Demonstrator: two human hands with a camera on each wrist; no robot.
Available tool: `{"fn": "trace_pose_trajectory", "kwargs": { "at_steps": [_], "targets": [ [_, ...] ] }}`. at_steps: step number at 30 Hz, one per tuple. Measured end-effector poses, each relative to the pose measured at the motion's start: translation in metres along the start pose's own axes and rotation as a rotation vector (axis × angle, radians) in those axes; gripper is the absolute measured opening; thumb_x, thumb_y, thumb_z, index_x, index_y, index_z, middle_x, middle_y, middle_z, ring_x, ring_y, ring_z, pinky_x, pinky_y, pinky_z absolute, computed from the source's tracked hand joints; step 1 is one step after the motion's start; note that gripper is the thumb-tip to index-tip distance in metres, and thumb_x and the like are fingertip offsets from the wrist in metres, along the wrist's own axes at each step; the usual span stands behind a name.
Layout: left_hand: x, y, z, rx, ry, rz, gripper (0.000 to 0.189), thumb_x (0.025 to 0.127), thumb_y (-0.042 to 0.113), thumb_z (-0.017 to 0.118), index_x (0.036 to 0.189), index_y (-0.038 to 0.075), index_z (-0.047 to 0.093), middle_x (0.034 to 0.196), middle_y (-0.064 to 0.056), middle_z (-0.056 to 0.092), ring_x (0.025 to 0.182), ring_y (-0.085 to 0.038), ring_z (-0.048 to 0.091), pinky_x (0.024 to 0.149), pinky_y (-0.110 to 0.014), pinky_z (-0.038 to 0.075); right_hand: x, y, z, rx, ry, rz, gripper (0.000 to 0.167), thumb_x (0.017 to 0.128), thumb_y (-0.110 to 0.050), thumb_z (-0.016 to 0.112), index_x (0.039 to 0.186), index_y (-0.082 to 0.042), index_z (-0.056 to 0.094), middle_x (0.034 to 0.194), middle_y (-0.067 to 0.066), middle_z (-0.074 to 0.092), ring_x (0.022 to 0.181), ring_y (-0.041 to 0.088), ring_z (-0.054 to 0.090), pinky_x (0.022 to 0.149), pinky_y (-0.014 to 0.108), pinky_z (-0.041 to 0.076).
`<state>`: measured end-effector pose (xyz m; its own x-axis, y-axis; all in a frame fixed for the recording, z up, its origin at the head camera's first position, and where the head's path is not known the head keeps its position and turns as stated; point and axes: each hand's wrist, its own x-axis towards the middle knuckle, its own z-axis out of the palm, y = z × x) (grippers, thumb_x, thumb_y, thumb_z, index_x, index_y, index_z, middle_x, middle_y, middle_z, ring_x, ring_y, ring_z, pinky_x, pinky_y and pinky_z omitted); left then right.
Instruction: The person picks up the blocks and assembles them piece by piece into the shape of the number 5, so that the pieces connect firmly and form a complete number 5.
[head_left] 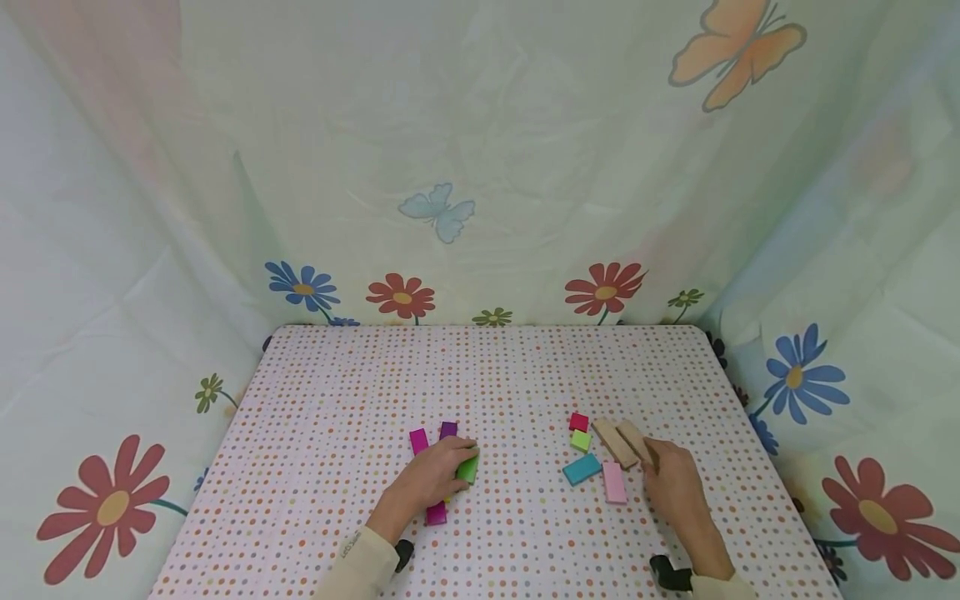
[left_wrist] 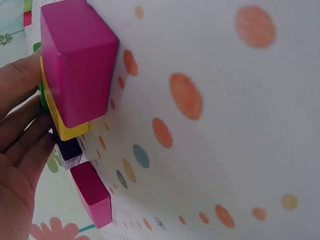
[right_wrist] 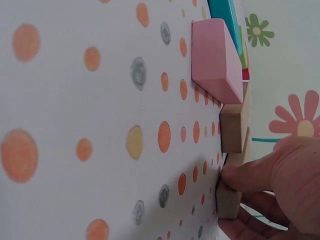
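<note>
My left hand (head_left: 426, 477) grips a green block (head_left: 468, 470) at the right side of a small group. Around it lie a magenta block (head_left: 418, 440), a purple block (head_left: 448, 429) and another magenta block (head_left: 437, 514). A yellow block (left_wrist: 75, 132) shows beneath the near magenta one in the left wrist view, partly hidden. My right hand (head_left: 678, 483) pinches a plain wooden block (right_wrist: 228, 202) between thumb and fingers, down on the table. Beside it, on the left, lies a second wooden block (head_left: 613, 442), close to a pink block (head_left: 614, 483).
Left of the wooden blocks lie a blue block (head_left: 582, 469), a lime block (head_left: 581, 441) and a red block (head_left: 578, 422). The dotted tabletop (head_left: 517, 383) separates the two groups. Flowered curtains (head_left: 495, 250) hang behind the table and along both sides.
</note>
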<state>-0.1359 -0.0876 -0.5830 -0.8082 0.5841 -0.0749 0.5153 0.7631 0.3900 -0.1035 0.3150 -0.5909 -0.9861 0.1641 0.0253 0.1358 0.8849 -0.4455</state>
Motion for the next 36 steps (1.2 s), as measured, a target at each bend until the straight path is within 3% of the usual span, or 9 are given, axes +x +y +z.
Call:
{"fn": "trace_pose_trajectory", "kwargs": {
  "at_steps": [7, 11, 18, 26, 36],
  "targets": [
    [0.003, -0.002, 0.002, 0.018, 0.025, -0.004, 0.055, 0.097, 0.024, 0.079, 0.147, 0.008, 0.063, 0.156, -0.006, 0.058, 0.144, -0.024, 0.056, 0.119, -0.037, 0.05, 0.001, -0.005, -0.003, -0.001, 0.094, -0.021, 0.043, 0.097, 0.004, 0.065, 0.137, 0.015, 0.059, 0.133, 0.038, 0.062, 0.114, 0.052, 0.06, 0.09, 0.063, 0.055],
    [0.006, -0.001, 0.001, 0.031, 0.058, 0.011, 0.055, 0.097, 0.024, 0.079, 0.146, 0.007, 0.063, 0.155, -0.006, 0.059, 0.143, -0.025, 0.057, 0.12, -0.038, 0.05, 0.003, -0.016, -0.01, 0.042, 0.099, -0.078, 0.042, 0.095, 0.008, 0.064, 0.136, 0.017, 0.059, 0.132, 0.04, 0.062, 0.118, 0.057, 0.059, 0.094, 0.067, 0.054],
    [0.013, 0.005, 0.0, 0.026, 0.115, 0.031, 0.055, 0.095, 0.026, 0.081, 0.144, 0.006, 0.065, 0.151, -0.008, 0.062, 0.139, -0.025, 0.059, 0.114, -0.037, 0.054, 0.003, -0.048, -0.01, 0.085, 0.07, -0.148, 0.04, 0.096, 0.008, 0.063, 0.135, 0.015, 0.061, 0.133, 0.037, 0.064, 0.119, 0.054, 0.06, 0.095, 0.066, 0.055],
    [0.017, 0.011, 0.005, 0.043, 0.109, 0.016, 0.058, 0.095, 0.031, 0.081, 0.145, 0.006, 0.064, 0.149, -0.006, 0.063, 0.136, -0.022, 0.061, 0.111, -0.034, 0.056, 0.003, -0.086, 0.013, 0.104, -0.056, -0.21, 0.04, 0.098, 0.009, 0.063, 0.138, 0.009, 0.063, 0.137, 0.027, 0.067, 0.128, 0.045, 0.06, 0.108, 0.06, 0.053],
    [0.019, 0.015, 0.009, 0.078, 0.108, 0.05, 0.056, 0.093, 0.03, 0.083, 0.142, 0.007, 0.066, 0.149, -0.006, 0.066, 0.137, -0.023, 0.063, 0.118, -0.037, 0.052, 0.0, -0.112, 0.042, 0.106, -0.132, -0.35, 0.034, 0.096, 0.008, 0.068, 0.129, 0.003, 0.071, 0.132, 0.019, 0.071, 0.128, 0.037, 0.064, 0.107, 0.052, 0.056]
  ]
}}
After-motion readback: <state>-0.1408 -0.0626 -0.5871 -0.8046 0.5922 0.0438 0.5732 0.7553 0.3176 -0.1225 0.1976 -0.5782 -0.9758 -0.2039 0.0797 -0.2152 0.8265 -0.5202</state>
